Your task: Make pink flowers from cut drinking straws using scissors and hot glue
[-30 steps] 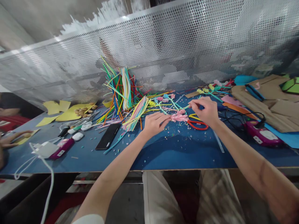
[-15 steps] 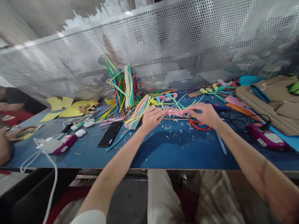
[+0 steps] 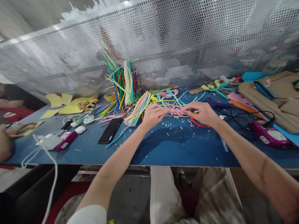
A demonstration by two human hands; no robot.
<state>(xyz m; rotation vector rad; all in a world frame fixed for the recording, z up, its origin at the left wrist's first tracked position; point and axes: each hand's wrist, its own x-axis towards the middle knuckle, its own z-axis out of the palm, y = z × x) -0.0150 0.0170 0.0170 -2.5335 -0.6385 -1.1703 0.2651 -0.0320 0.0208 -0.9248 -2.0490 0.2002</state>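
Observation:
A fuzzy pink pipe-cleaner piece (image 3: 177, 111) is stretched between my two hands above the blue table (image 3: 161, 152). My left hand (image 3: 154, 115) pinches its left end, fingers pressed together. At the right end, my right hand (image 3: 201, 113) grips it between thumb and fingers. Red-handled scissors (image 3: 198, 123) lie partly under my right hand. Beside my left hand is a bundle of pastel pipe cleaners (image 3: 140, 109). Small pink, blue and yellow fuzzy flowers (image 3: 168, 92) lie just behind the held piece.
Many coloured pipe cleaners (image 3: 119, 87) stand before the perforated metal screen (image 3: 163, 46). A black phone (image 3: 110, 130), purple devices (image 3: 271, 133) with cables, yellow paper (image 3: 72, 108) and brown cardboard (image 3: 280, 90) lie around. Another person's hand (image 3: 18, 130) is at the far left.
My right hand has moved slightly left, closer to my left hand, and less of the pink piece shows between them. The view has shifted a little.

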